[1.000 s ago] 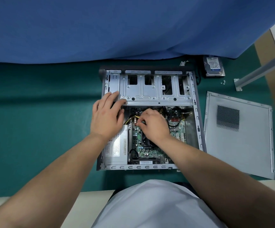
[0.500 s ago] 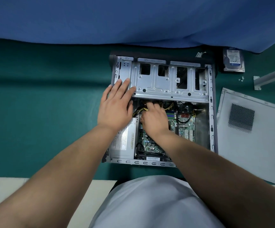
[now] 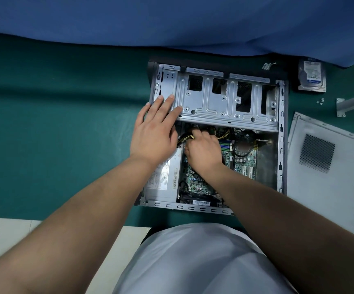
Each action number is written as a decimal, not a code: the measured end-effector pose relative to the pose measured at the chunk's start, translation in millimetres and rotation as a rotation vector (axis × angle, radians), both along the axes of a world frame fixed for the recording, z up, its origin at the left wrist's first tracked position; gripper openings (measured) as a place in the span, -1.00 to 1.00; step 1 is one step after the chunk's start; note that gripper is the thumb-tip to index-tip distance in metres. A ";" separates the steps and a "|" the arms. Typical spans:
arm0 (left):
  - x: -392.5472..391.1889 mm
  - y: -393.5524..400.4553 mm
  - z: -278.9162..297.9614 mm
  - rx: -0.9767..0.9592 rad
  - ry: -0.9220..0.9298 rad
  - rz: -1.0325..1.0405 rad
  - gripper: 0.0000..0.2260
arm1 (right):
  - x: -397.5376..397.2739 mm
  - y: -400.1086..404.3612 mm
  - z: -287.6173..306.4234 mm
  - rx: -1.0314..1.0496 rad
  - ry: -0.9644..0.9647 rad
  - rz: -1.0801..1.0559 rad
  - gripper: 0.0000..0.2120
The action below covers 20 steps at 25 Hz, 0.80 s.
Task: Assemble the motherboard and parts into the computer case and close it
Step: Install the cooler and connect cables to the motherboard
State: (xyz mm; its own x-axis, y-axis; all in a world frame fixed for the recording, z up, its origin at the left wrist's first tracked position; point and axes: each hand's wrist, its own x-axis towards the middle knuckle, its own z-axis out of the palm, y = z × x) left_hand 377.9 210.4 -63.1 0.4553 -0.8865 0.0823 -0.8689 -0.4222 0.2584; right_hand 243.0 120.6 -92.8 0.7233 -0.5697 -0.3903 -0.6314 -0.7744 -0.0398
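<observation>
Computer case [image 3: 281, 145], lid off, at centre-right of frame on green mat [image 3: 55, 134]. Left hand [image 3: 154, 132] flat, fingers spread on drive cage [image 3: 224, 102]. Right hand [image 3: 203, 151] curled inside over motherboard [image 3: 243, 160], pinching yellow cables [image 3: 184, 137]. Side panel [image 3: 328, 172] at right.

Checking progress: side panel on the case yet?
No, the side panel lies flat on the green mat to the right of the open case.

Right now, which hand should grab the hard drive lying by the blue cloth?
Probably the right hand. The hard drive lies on the mat beyond the case's right side, nearer that arm. The left hand rests flat on the drive cage at the far left, steadying the case.
</observation>
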 end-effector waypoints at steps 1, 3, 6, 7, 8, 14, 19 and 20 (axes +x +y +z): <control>0.8 -0.3 0.2 -0.002 0.000 0.000 -0.51 | 0.2 -0.5 0.3 0.002 0.004 0.005 -0.83; 1.7 -0.4 -0.1 -0.003 -0.001 0.000 -0.51 | 0.3 -1.6 0.5 0.012 0.007 0.008 -0.82; 2.3 -0.5 -1.2 -0.006 -0.010 0.001 -0.51 | 0.8 -2.5 -0.6 0.050 0.011 -0.006 -0.82; 2.3 -0.6 -1.6 -0.013 -0.010 0.001 -0.51 | 0.9 -2.7 -1.2 0.064 0.011 -0.016 -0.84; 2.3 -0.6 -2.1 -0.018 -0.009 0.001 -0.51 | 1.2 -3.1 -2.0 0.079 0.012 -0.027 -0.84; 2.5 -0.5 -2.4 -0.019 -0.016 -0.001 -0.51 | 5.3 -7.1 -3.2 0.156 0.035 -0.082 -0.76; 2.6 -0.5 -1.2 -0.014 -0.016 0.000 -0.51 | 5.0 -5.8 -3.0 0.155 0.018 -0.080 -0.71; 2.2 -0.5 -1.1 -0.012 -0.017 -0.001 -0.51 | 4.8 -6.1 -2.7 0.157 0.014 -0.078 -0.71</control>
State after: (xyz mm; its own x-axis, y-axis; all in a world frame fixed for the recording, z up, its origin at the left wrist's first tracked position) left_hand 380.1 209.8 -64.2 0.4527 -0.8860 0.1004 -0.8737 -0.4183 0.2485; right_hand 247.8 114.5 -95.6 0.6736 -0.5547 -0.4885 -0.6904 -0.7082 -0.1476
